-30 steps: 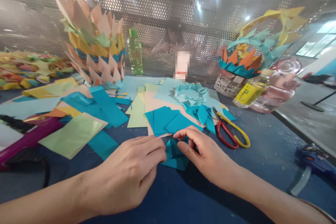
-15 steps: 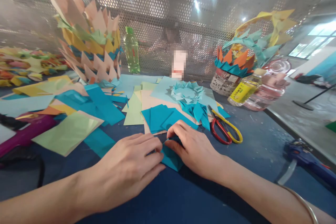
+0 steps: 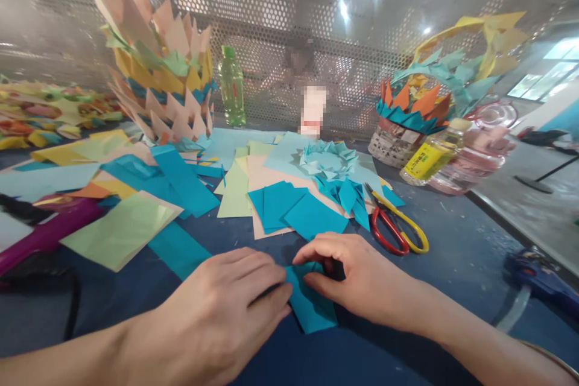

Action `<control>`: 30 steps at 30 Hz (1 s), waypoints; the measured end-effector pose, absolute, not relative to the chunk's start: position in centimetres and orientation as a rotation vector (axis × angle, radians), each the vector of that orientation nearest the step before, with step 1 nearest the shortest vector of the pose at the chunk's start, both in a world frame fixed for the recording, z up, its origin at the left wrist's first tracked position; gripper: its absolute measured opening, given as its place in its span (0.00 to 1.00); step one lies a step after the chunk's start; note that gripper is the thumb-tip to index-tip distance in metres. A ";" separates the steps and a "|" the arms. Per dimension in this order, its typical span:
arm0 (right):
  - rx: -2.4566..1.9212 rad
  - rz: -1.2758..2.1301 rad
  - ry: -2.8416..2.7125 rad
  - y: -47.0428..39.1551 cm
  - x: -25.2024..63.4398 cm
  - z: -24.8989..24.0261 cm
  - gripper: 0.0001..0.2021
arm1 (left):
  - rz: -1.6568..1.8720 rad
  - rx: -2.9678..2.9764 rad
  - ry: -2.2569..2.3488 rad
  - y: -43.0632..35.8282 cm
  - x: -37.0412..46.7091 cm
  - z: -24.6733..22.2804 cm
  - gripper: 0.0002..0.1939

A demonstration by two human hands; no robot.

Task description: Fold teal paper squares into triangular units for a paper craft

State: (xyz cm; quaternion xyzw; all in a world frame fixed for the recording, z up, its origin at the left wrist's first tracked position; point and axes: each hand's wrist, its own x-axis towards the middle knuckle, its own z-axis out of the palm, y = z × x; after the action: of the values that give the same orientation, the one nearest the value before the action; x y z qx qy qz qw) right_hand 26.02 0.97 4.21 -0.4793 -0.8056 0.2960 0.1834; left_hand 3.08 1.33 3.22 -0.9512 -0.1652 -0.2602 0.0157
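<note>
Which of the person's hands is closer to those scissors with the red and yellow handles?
The right. The right hand is just left of the scissors and nearer the person, not touching them. The left hand is farther left.

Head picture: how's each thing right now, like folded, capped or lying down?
Blue paper: under the fingers, folding unclear
Left hand: touching it
Right hand: touching it, grip unclear
Scissors: lying down, not held
Green bottle: upright, capped
Yellow-label bottle: capped
Light-blue ring: folded into points
Blue glue gun: lying down
Purple tool: lying down, partly out of view
</note>
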 end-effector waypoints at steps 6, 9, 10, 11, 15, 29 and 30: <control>-1.369 0.951 -2.110 1.1 26.0 3.4 0.17 | -0.986 -2.814 -0.549 0.5 3.6 3.5 0.21; -1.448 0.982 -2.052 1.0 25.8 3.3 0.16 | -0.970 -2.830 -0.571 0.7 3.6 3.3 0.20; -1.466 0.955 -2.057 0.9 25.6 3.3 0.15 | -0.946 -2.832 -0.565 0.7 3.6 3.2 0.19; -1.465 0.909 -2.079 0.8 25.5 3.3 0.12 | -0.928 -2.828 -0.565 0.8 3.6 3.1 0.18; -1.387 0.759 -2.083 0.2 24.8 2.9 0.07 | -0.908 -2.821 -0.598 0.9 3.6 3.2 0.19; -0.853 0.563 -2.246 1.0 25.9 2.4 0.10 | -0.870 -2.806 -0.706 0.5 3.6 3.3 0.25; -0.827 0.544 -2.270 1.1 25.9 2.4 0.10 | -0.861 -2.793 -0.711 0.5 3.6 3.2 0.25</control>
State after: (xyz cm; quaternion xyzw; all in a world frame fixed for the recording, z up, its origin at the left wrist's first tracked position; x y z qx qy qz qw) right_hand 25.94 1.13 2.45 -0.3158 -0.8664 0.2076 0.3264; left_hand 3.58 0.47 3.23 -0.9264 -0.2360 -0.2856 0.0669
